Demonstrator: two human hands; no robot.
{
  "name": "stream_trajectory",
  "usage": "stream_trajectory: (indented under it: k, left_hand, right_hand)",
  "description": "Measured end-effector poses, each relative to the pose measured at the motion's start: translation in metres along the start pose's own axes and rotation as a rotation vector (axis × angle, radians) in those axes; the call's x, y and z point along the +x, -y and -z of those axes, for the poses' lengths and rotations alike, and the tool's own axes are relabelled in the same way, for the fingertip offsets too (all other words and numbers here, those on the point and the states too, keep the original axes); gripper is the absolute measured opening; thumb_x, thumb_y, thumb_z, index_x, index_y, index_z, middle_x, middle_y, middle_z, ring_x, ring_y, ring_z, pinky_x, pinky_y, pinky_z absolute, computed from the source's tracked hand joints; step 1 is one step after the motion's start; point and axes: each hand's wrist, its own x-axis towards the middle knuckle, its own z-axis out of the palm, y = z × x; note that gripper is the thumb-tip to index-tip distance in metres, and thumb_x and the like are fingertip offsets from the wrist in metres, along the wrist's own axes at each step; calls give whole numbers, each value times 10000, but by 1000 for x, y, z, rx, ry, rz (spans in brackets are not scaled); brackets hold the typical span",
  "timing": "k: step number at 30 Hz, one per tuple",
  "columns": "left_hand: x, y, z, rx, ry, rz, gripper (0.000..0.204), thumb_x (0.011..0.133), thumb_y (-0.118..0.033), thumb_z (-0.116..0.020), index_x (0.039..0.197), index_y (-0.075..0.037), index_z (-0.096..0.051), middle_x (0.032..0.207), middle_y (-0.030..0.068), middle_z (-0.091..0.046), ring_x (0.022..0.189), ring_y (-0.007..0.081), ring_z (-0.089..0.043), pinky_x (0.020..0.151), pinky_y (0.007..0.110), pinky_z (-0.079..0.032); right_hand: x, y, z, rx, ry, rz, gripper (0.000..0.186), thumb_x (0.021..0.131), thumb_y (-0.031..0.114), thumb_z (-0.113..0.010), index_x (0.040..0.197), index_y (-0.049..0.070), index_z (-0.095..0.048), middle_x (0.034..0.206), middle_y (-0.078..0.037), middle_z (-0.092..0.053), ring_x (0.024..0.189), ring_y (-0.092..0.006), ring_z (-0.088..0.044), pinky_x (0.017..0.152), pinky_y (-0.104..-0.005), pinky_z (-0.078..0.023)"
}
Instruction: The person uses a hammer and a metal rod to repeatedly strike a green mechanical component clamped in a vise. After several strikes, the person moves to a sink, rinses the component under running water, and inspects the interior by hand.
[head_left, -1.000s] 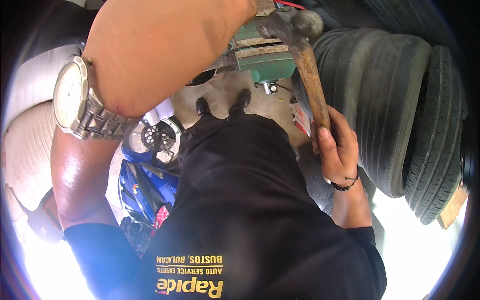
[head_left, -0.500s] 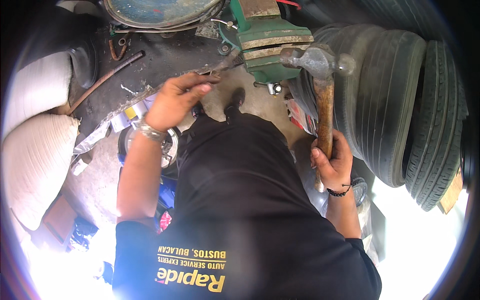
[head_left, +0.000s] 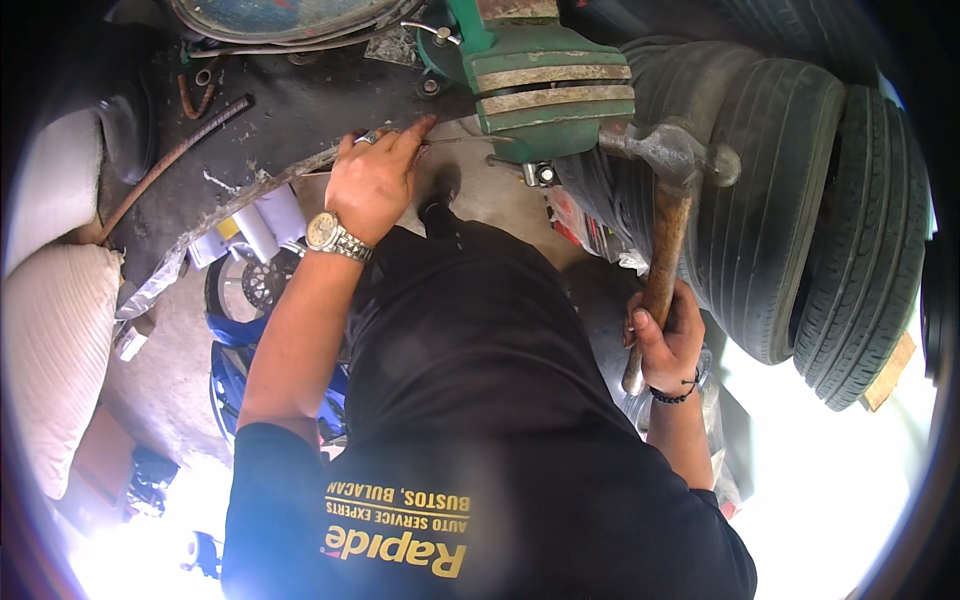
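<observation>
My left hand (head_left: 372, 182), wearing a ring and a steel watch, is at the dark bench edge (head_left: 255, 195), just left of the green bench vise (head_left: 540, 80). Its fingers are bent around something thin and too hidden to make out. My right hand (head_left: 668, 340) grips the wooden handle of a ball-peen hammer (head_left: 672, 158). The steel head is raised at the lower right of the vise, overlapping it in the view, and I cannot tell whether they touch.
Tires (head_left: 760, 210) are stacked along the right, white sacks (head_left: 55, 340) lie at the left. A bent rusty pipe (head_left: 150, 185) and a round lid (head_left: 290, 20) are on the bench. A blue motorbike (head_left: 230, 370) and white rolls (head_left: 260, 225) show below the bench edge.
My left hand has swung down from close before the camera to the bench edge, moving slightly up and right lately. The hammer head has shifted right and down, and my right hand slightly lower.
</observation>
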Motion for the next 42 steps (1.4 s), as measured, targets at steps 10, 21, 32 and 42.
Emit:
stream_trajectory:
  k: [10, 21, 32, 42]
  left_hand:
    - [9, 5, -9, -85, -120, -84, 383, 866, -21, -614, 1244, -80, -598, 908, 149, -678, 765, 359, -662, 691, 440, -539]
    - [15, -26, -36, -247, -268, 70, 240, 923, -185, -657, 1074, -25, -562, 676, 148, -670, 576, 352, -652, 527, 445, -531]
    - [16, -20, -62, -118, -382, 45, 317, 860, -234, -731, 1075, -54, -584, 639, 93, -630, 564, 306, -633, 518, 422, -499]
    - [19, -18, -81, -1, -435, 39, 448, 763, -202, -781, 1099, -41, -533, 617, 75, -598, 546, 287, -620, 517, 403, -518]
  right_hand:
    - [-2, -3, 9, -19, 26, -31, 457, 935, 150, -681, 1263, -82, -464, 849, -91, -613, 631, -113, -578, 568, -248, -489]
    - [8, -1, 20, -28, 125, 25, 416, 945, 99, -650, 1263, -88, -457, 861, -100, -614, 632, -108, -570, 564, -247, -483]
    - [18, 1, 30, 43, 224, 78, 475, 962, 168, -649, 1278, -110, -430, 800, -110, -594, 599, -103, -544, 527, -247, -457]
    - [29, 27, 26, -252, 239, 163, 468, 958, 205, -662, 1257, -107, -483, 781, -85, -630, 625, -104, -575, 581, -243, -457]
